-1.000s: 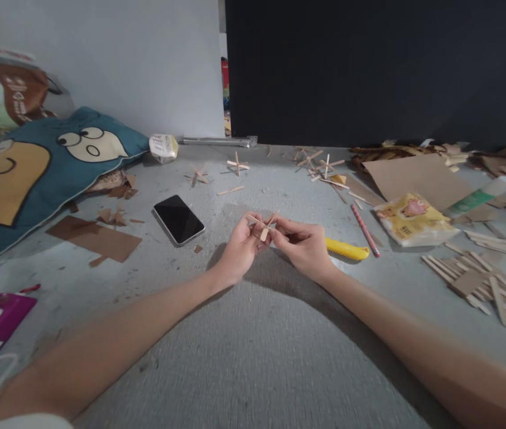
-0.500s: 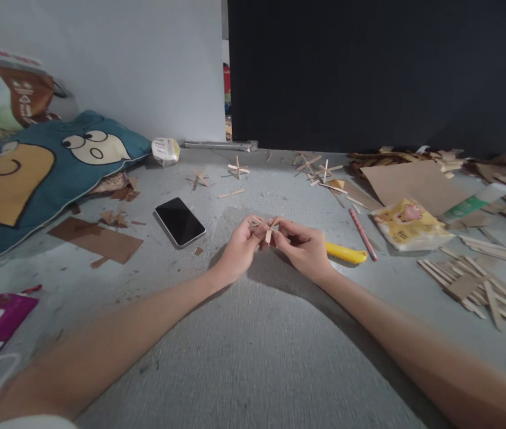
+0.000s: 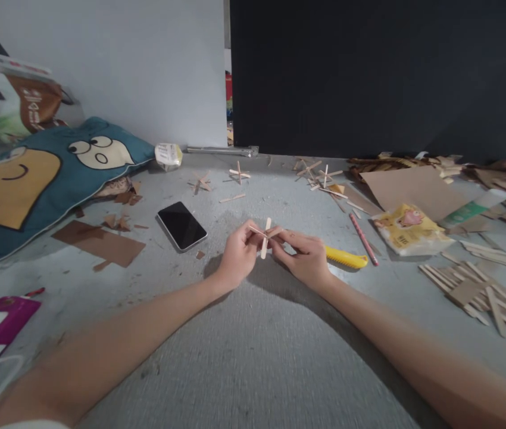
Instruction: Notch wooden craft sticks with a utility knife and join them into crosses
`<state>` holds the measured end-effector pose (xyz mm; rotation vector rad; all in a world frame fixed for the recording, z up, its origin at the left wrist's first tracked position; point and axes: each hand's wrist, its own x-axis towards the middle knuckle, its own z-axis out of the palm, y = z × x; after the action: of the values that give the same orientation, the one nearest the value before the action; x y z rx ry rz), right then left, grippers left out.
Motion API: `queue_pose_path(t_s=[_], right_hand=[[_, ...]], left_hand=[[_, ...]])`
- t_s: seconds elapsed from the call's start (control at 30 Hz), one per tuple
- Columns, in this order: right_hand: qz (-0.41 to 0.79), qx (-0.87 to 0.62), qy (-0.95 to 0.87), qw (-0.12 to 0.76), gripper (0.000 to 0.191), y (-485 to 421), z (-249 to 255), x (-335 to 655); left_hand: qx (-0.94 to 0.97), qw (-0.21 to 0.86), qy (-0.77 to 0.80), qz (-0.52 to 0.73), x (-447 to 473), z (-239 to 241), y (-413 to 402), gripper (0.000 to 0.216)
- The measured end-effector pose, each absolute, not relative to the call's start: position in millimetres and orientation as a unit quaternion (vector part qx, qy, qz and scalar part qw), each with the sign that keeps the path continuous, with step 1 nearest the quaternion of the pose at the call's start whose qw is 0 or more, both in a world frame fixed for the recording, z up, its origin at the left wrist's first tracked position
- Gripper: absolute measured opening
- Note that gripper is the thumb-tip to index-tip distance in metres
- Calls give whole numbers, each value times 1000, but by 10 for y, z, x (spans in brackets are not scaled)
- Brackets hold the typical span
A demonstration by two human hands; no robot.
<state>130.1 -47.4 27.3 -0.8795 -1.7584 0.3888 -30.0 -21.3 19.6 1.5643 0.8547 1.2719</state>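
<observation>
Between my hands, just above the table, is a small star of crossed wooden sticks (image 3: 264,248), one pale stick showing nearly upright. My left hand (image 3: 241,249) pinches the star's left side. From the other side my right hand (image 3: 301,253) grips it, fingertips close to the crossing. How the sticks join there is hidden by my fingers. A yellow utility knife (image 3: 346,257) lies beside my right hand, partly covered by it. Similar crossed-stick pieces (image 3: 239,173) stand farther back on the table.
A phone (image 3: 182,225) and a brown cardboard piece (image 3: 101,243) lie to the left, near a teal cushion (image 3: 87,196). Rightward are a pink pencil (image 3: 364,238), a yellow tissue pack (image 3: 409,229) and a pile of wooden sticks (image 3: 471,289). A dark panel (image 3: 369,77) rises behind.
The stick star has turned in my fingers, so a pale stick now shows above and below the crossing. Both hands keep hold of it, and the view has shifted slightly.
</observation>
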Motion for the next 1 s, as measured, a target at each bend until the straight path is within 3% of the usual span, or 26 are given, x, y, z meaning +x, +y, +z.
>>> queue_pose_path(t_s=[0.3,0.7,1.0], right_hand=[[117,-334,-761,543,19,-454,237,1287],[157,-343,-757,534,19,-421,257,1355],[306,-367,-685,550,23,-391,259,1405]], left_hand=[[660,445,348,495,-319,181,-180,30],[724,337,335,501,-344,180,-242,33],[703,406,281,512,-312,219,-272,26]])
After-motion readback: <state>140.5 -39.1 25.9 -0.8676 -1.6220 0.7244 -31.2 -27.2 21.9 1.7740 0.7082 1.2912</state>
